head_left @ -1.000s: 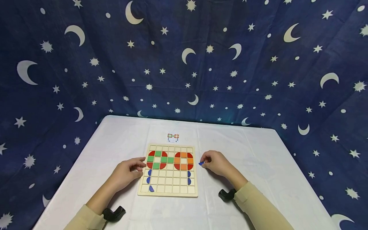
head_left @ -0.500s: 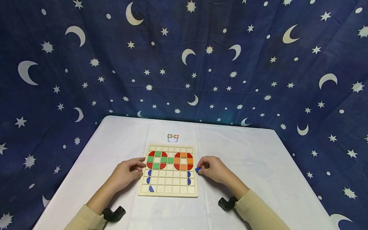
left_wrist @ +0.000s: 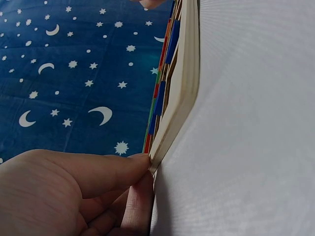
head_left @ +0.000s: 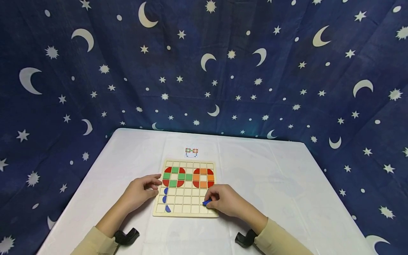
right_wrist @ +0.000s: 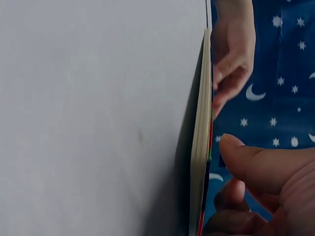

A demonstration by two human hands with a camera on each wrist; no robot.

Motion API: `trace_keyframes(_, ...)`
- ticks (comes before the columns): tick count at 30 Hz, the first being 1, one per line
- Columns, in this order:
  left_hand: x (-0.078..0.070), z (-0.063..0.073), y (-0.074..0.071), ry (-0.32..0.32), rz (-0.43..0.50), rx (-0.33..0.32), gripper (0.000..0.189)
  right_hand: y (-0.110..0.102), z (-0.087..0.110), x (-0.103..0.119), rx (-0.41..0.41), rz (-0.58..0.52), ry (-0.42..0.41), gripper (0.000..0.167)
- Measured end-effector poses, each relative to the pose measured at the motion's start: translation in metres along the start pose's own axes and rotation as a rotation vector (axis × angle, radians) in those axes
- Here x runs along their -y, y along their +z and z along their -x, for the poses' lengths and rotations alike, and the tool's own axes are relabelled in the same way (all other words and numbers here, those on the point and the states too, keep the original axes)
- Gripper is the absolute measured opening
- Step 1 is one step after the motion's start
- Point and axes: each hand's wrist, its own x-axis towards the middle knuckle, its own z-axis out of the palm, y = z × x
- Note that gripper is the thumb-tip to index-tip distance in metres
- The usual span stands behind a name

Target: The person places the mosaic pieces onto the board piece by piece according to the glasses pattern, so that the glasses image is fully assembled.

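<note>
A square wooden grid board [head_left: 186, 215] lies on the table. Red, green and orange tiles form two rounded rings across its upper rows. Down its left column sit blue half-round pieces [head_left: 165, 191], and the lowest blue piece [head_left: 168, 209] lies tilted across its cell. My left hand [head_left: 140, 191] touches the board's left edge with thumb and fingertips, slightly bent. My right hand [head_left: 227, 201] pinches a blue piece [head_left: 206, 203] between thumb and fingers over the lower right cells. This hand hides the right column's lower part. In the right wrist view the pinched piece is mostly covered by the thumb [right_wrist: 266, 167].
A small printed card [head_left: 191, 152] with a coloured pattern lies just behind the board. White cloth covers the table [head_left: 271, 177]. A dark blue cloth [head_left: 204, 71] with moons and stars hangs behind and at both sides. Black straps with mounts [head_left: 126, 236] sit at both wrists.
My right hand has carried the blue piece from beside the board, toward me and leftward, over the board's lower right cells. It now covers two blue pieces there. My left hand has stayed put.
</note>
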Motion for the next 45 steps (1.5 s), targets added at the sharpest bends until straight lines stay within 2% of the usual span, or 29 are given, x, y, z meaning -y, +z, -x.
trace_keyframes(15, -0.0040, -0.0012, -0.0010, -0.011, 0.000, -0.007, 0.023, 0.0092, 0.0013, 0.0067, 0.040, 0.025, 0.012, 0.015)
trace_keyframes(27, 0.0006, -0.0022, -0.0008, 0.000, -0.004, -0.005, 0.023, 0.0099, 0.0020, 0.0073, 0.025, 0.011, -0.005, 0.016)
trace_keyframes(45, 0.0005, -0.0002, 0.0000, -0.007, 0.010, -0.004, 0.023, 0.0094, 0.0035, 0.0032, 0.039, -0.018, 0.023, 0.016)
